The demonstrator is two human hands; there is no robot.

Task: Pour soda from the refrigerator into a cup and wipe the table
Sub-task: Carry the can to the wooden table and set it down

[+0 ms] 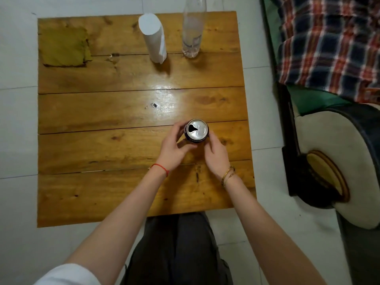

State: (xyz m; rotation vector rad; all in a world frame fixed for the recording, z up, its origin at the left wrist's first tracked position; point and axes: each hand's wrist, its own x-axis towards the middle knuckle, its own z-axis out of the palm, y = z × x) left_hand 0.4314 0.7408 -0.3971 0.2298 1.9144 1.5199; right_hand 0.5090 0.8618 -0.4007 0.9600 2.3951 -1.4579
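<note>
Aluminium soda can [197,131], dark-sided, stands upright on the wooden tabletop [102,112] right of centre, mouth already open. Left hand [174,147] curls its fingers [178,126] round the can's left side; right hand [216,155] grips the right side, fingers curled against the wall. A red cord circles the left wrist, gold bracelets the right. At the far edge stand a white cylindrical cup [153,37] and, just right of it, a clear bottle [193,27], both apart from the can. Yellow cloth [64,47] lies flat at the far left corner.
</note>
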